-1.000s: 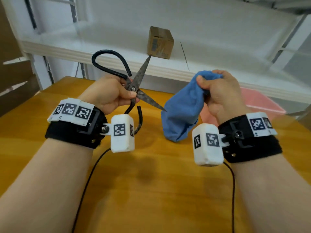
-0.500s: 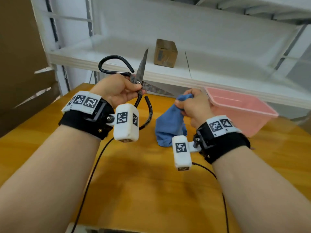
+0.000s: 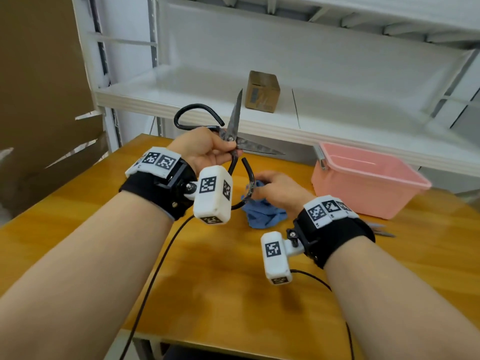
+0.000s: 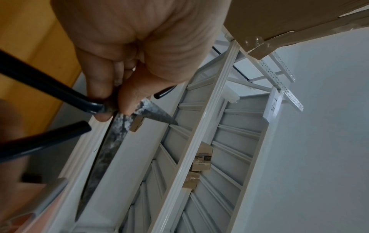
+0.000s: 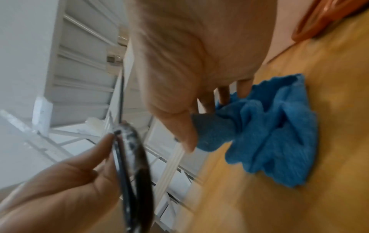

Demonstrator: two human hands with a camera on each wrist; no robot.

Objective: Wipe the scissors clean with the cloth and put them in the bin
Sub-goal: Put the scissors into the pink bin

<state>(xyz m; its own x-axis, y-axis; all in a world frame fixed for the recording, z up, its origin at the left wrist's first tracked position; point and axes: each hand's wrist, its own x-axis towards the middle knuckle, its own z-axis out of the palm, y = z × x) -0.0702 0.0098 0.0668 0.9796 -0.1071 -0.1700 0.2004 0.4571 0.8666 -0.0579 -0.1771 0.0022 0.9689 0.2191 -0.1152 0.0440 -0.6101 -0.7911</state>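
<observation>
Cloth (image 3: 265, 214) just came down onto table (image 3: 213, 281), my right hand (image 3: 278, 189) loosely pinching it; left hand (image 3: 205, 149) grips open scissors (image 3: 235, 131). Wiping looks finished; bin (image 3: 368, 188) next.

White shelving (image 3: 337, 131) behind wooden table (image 3: 233, 294)

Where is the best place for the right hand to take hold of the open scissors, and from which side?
Probably the lower black handle loop, approached from below and the right. The left hand pinches the scissors at the pivot, and both blades point up and right, away from that loop.
</observation>
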